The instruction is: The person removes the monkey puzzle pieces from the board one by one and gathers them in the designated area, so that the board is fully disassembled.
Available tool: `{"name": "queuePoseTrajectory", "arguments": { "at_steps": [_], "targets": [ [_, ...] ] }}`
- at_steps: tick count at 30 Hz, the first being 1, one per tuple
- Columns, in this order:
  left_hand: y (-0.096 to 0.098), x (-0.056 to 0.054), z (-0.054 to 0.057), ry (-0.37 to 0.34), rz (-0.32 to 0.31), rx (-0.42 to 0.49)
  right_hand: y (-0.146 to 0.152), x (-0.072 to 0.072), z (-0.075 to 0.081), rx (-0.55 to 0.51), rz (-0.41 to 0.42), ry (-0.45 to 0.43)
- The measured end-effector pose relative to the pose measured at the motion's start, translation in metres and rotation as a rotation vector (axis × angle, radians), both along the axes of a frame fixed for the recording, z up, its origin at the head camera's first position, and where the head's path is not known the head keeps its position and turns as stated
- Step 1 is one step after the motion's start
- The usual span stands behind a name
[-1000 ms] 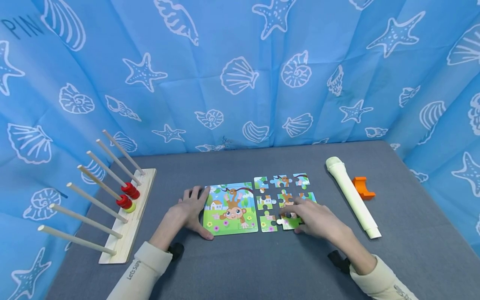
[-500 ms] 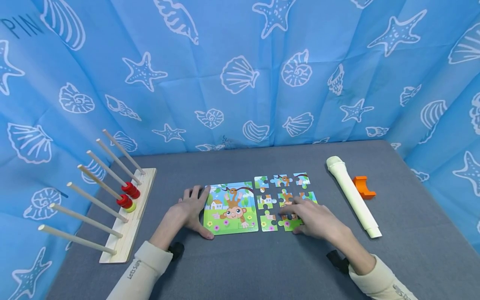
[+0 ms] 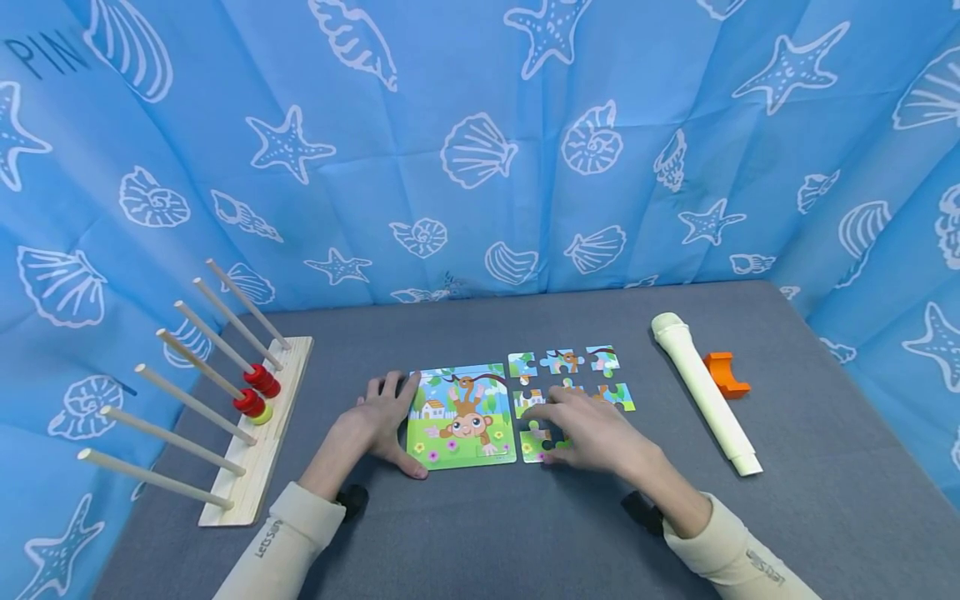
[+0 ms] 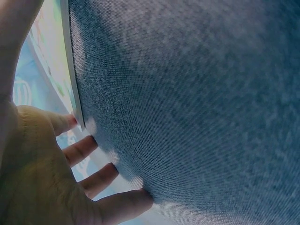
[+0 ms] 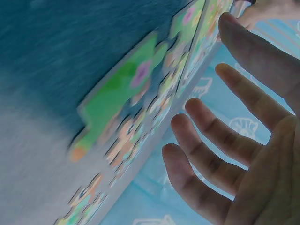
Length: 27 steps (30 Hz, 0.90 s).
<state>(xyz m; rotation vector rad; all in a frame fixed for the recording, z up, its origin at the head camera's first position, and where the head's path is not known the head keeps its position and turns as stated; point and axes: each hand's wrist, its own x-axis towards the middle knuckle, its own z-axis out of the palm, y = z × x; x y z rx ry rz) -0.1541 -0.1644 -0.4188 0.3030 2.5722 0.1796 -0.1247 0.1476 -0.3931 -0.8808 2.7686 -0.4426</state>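
Observation:
Against the left edge of a square monkey-picture puzzle board (image 3: 461, 450) rests my left hand (image 3: 378, 421), its fingers and thumb spread around the left corners. In the left wrist view, those fingertips (image 4: 133, 202) touch the grey cloth beside the board's edge. Over the loose jigsaw pieces right of the board is my right hand (image 3: 596, 433), its fingers loosely extended. Its fingertips hover by the lower-left piece (image 3: 531, 452) and hide part of the middle column. The right wrist view shows nothing between these fingers; a green piece with a purple flower (image 5: 119, 89) lies below them.
Upper jigsaw pieces (image 3: 561, 362) lie in a spaced row. Left stands a wooden peg rack (image 3: 258, 458) with red and yellow rings (image 3: 260, 382). Right lie a cream toy microphone (image 3: 705, 392) and an orange U-shaped block (image 3: 725, 375). A blue shell-print curtain (image 3: 420, 167) hangs behind.
My right hand has moved left, from the lower-middle piece toward the lower-left one, uncovering the right-column middle piece. The left hand and board have stayed in place.

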Motion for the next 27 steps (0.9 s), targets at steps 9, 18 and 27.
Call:
{"name": "queuePoseTrajectory", "arguments": {
  "at_steps": [9,18,27],
  "targets": [
    [-0.001,0.0,0.0,-0.001,-0.003,0.001,-0.027,-0.004,0.001,-0.002,0.041,-0.026],
    [0.001,0.0,0.001,-0.009,0.003,-0.016,-0.049,-0.006,-0.008,0.006,0.083,-0.063],
    [0.0,-0.001,-0.001,-0.006,0.004,-0.014,-0.063,-0.008,-0.018,0.069,0.102,-0.059]
  ]
}}
